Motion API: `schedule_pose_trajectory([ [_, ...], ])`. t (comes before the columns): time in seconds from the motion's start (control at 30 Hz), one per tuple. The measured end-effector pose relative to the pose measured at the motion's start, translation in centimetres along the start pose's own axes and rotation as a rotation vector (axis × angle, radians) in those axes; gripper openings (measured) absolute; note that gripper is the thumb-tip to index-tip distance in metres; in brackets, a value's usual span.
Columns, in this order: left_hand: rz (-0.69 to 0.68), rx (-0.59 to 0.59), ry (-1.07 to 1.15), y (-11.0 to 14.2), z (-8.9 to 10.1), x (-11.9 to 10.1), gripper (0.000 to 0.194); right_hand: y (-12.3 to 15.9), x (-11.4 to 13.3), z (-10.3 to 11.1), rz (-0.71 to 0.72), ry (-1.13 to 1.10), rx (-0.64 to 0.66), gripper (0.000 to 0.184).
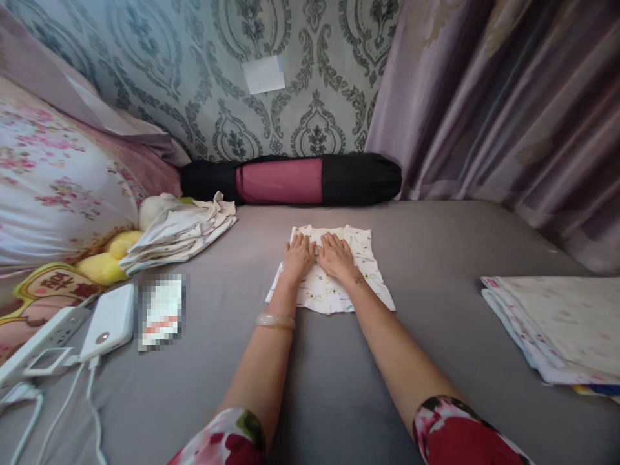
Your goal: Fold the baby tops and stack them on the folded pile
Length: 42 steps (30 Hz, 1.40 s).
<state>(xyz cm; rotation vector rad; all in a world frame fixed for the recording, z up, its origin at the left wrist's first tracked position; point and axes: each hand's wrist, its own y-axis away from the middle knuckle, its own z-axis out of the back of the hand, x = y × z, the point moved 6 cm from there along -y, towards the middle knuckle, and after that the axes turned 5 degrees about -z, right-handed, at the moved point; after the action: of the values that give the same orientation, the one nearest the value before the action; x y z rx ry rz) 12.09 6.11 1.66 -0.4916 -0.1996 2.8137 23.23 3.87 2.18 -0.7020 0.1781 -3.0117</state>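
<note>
A small white printed garment (pixel 356 294), which looks like a baby top, lies spread on the grey sheet in front of me. My left hand (pixel 299 257) rests palm down on its left half, fingers stretched out. Flat on the right half lies my right hand (pixel 336 258), its fingers also extended and pointing away from me. The two hands are side by side near the garment's middle and cover part of its print. A pale bangle (pixel 275 321) circles my left forearm.
Folded light clothes (pixel 186 232) are stacked at the left, near yellow plush toys (pixel 109 261). A white power bank (pixel 109 320) and a power strip (pixel 46 339) with cables lie front left. More folded cloths (pixel 562 323) sit at the right. A black-and-pink rolled bag (pixel 281 181) lies along the wall.
</note>
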Motion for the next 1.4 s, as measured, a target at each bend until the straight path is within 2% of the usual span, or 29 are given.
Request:
schedule_pose_trajectory([
  [0.23,0.140,0.021,0.014,0.0,0.0,1.1,0.057,-0.5,-2.1,0.6,-0.158,0.042,-0.066,0.051],
  [0.47,0.150,0.032,0.013,0.0,-0.2,1.5,0.064,-0.5,-4.2,1.2,-0.276,0.075,-0.104,0.053],
  [0.8,0.105,0.015,-0.123,-1.2,1.1,1.8,0.059,-0.4,-4.8,2.4,-0.257,0.109,-0.066,0.050],
  [0.93,0.082,-0.003,-0.155,-1.4,0.7,2.2,0.059,-0.2,-5.1,2.4,-0.341,0.123,-0.089,0.056],
  [1.07,0.096,0.067,-0.160,-1.5,-0.2,2.6,0.065,-0.2,-5.2,2.1,-0.401,0.189,-0.084,0.058],
  [1.23,0.116,0.094,-0.181,-1.7,-0.5,2.7,0.068,-0.3,-5.2,2.1,-0.396,0.232,-0.079,0.058],
  [1.4,0.104,0.116,-0.153,-1.9,-0.3,2.8,0.069,-0.1,-5.1,2.0,-0.372,0.255,-0.134,0.057],
])
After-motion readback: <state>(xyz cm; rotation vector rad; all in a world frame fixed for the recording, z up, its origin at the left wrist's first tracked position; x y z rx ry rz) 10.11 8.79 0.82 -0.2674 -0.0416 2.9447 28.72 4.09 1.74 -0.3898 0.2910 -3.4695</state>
